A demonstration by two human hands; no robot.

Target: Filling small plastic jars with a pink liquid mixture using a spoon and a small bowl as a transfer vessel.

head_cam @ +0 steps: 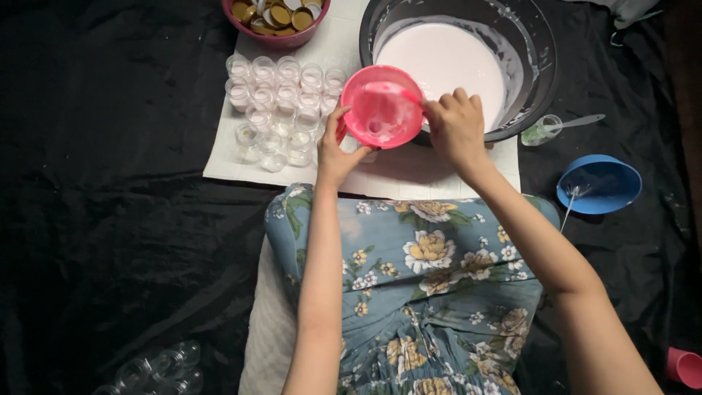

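The left hand (pixel 335 150) grips the rim of a pink bowl (pixel 382 106), tilted toward the camera and smeared with white liquid, just in front of the big dark basin (pixel 537 55) of white liquid. The right hand (pixel 457 128) is curled shut at the bowl's right edge (what it pinches is hidden). Small clear jars (pixel 281 110) stand just left on a white mat (pixel 424 172).

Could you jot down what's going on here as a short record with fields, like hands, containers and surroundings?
Left hand: left hand grips the rim of a tilted pink bowl.
Right hand: right hand reaches into that bowl; any tool it holds is hard to make out.
Big container: dark basin of white liquid.
Jars: small clear jars clustered on a white mat.
Lids: gold caps in a bowl.
Right side: blue bowl.
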